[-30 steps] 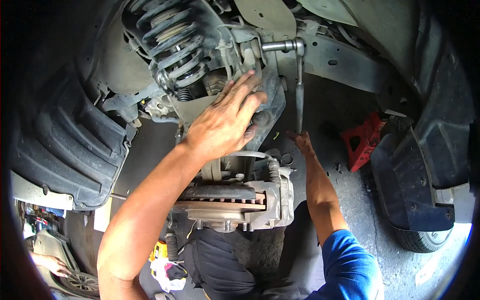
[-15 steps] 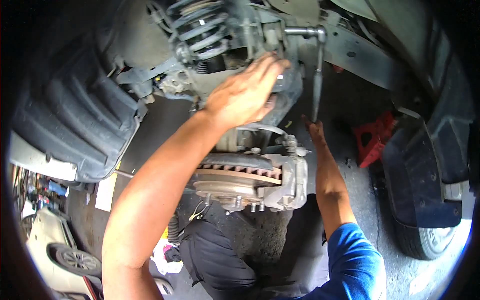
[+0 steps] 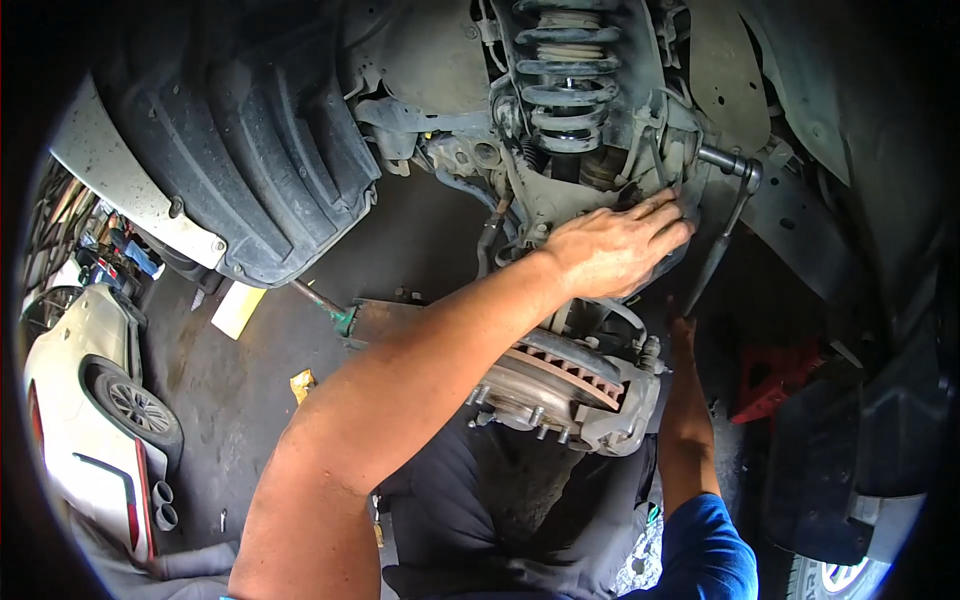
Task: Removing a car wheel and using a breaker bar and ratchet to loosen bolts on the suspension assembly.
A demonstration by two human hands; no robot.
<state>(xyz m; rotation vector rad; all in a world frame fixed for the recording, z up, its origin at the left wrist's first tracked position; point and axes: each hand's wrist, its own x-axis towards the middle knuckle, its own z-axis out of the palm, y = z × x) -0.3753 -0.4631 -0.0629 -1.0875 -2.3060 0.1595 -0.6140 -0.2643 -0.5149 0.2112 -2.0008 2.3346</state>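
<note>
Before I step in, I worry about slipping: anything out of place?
Possibly: a pale yellow sheet and a small yellow-orange item lie loose on the floor, at the picture's left, resembling stray litter.

The right sleeve [image 3: 708,548] is blue and short. The pants [image 3: 440,515] are dark and have folds. The left hand [image 3: 622,248] and right hand [image 3: 682,327] are bare.

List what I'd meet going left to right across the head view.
Pale car, pale yellow board, small yellow packet, left hand, socket wrench, wheel at the lower right.
</note>
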